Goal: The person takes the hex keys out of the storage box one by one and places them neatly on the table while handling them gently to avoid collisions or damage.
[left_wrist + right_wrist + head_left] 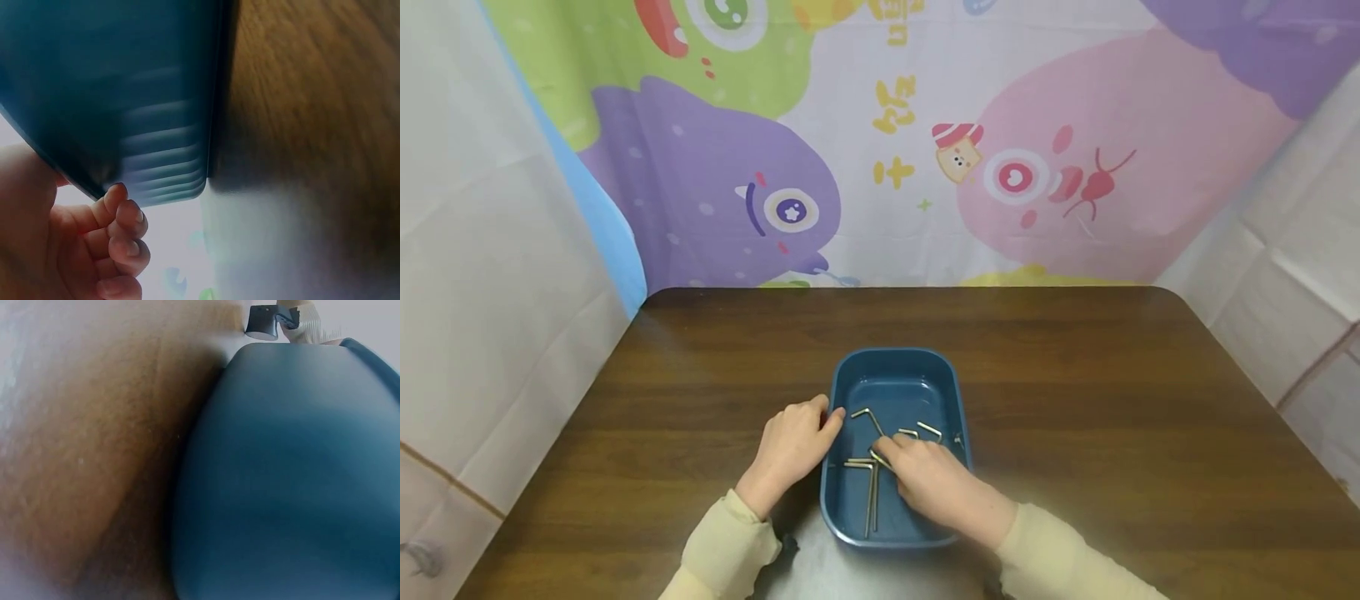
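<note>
Two L-shaped metal keys [869, 500] lying at seven o'clock in the blue tray [887, 398], your left hand [792, 442] gripping its rim at nine, your right hand [931, 479] pinching a metal piece [882, 457] mid-tray

1. Pale-yellow fabric sleeve of the left arm [727, 537]: puffed, softly creased.
2. Matching pale-yellow fabric sleeve of the right arm [1060, 546]: loosely gathered toward the wrist.
3. Pale ribbed cuff [307, 326]: fine parallel ridges.
4. Dark, barrel-shaped fitting [262, 324] beside the cuff, with a black bracket [287, 316].
5. Left hand [84, 237]: bare; short nails.
6. Right hand [934, 486]: bare.
</note>
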Tool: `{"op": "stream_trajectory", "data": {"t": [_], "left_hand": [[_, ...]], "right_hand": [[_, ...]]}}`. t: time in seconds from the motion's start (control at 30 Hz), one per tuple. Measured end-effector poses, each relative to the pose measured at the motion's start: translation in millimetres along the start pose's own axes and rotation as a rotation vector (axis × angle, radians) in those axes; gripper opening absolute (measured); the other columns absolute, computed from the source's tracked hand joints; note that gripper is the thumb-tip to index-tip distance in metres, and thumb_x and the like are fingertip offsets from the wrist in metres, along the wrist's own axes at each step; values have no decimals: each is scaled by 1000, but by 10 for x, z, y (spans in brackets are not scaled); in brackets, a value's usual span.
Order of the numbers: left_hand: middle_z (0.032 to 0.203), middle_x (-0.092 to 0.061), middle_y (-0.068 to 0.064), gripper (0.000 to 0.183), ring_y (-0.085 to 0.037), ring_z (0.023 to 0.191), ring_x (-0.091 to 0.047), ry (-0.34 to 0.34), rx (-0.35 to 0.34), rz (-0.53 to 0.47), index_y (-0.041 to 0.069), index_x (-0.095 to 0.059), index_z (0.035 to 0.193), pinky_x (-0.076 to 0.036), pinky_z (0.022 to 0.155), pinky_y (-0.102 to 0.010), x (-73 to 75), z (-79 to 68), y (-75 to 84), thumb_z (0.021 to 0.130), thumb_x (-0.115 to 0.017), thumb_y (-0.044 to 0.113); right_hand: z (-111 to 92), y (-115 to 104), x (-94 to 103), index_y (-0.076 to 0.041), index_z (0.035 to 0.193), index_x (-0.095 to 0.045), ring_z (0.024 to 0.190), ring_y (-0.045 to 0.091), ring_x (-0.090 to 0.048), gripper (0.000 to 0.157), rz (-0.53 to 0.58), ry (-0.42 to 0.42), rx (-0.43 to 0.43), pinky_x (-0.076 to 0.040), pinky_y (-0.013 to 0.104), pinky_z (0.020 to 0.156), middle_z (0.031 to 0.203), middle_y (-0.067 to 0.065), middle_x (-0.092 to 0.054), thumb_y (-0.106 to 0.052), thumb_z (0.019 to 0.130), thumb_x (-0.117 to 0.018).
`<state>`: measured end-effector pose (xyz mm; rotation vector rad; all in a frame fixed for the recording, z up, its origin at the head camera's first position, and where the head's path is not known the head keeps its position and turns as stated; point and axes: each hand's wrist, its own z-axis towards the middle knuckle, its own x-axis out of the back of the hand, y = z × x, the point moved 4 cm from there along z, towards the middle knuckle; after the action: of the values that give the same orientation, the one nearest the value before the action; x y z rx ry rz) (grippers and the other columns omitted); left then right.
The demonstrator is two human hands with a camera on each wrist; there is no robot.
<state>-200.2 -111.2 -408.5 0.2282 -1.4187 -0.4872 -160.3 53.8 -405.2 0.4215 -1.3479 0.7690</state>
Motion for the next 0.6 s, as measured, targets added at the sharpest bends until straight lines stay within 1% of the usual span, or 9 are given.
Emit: {"op": "stream_trajectory", "data": {"t": [0.23,0.4,0.5,0.6], "left_hand": [[51,-40,0,31,-14,44,-41,-12,1,-21,13,-46,65,-29,42,-27,5,-6,-1,89,-53,30],[51,-40,0,31,-14,45,-41,-10,5,-20,13,-45,64,-29,43,-27,-2,-5,-11,89,-53,30],[51,-40,0,31,-14,45,-42,-8,6,-14,13,-45,64,-29,43,-28,-2,-2,-12,89,-52,31],[51,-41,0,31,-15,46,-42,-9,7,-11,14,-45,64,-30,43,-28,0,4,-8,89,-52,31]], "right_hand": [[-22,23,11,-8,104,-58,68,16,-59,32,18,11,-37,-47,28,54,85,5,-62,1,74,-62],[-44,43,46,-7,107,-57,75,18,-62,35,48,62,-57,-50,30,59,91,7,-64,1,73,-62],[-56,60,86,-7,108,-57,75,18,-62,38,42,97,-69,-50,31,60,89,6,-63,0,72,-63],[-62,86,147,-7,109,-57,71,18,-61,39,44,124,-85,-49,31,57,86,5,-62,1,71,-63]]}}
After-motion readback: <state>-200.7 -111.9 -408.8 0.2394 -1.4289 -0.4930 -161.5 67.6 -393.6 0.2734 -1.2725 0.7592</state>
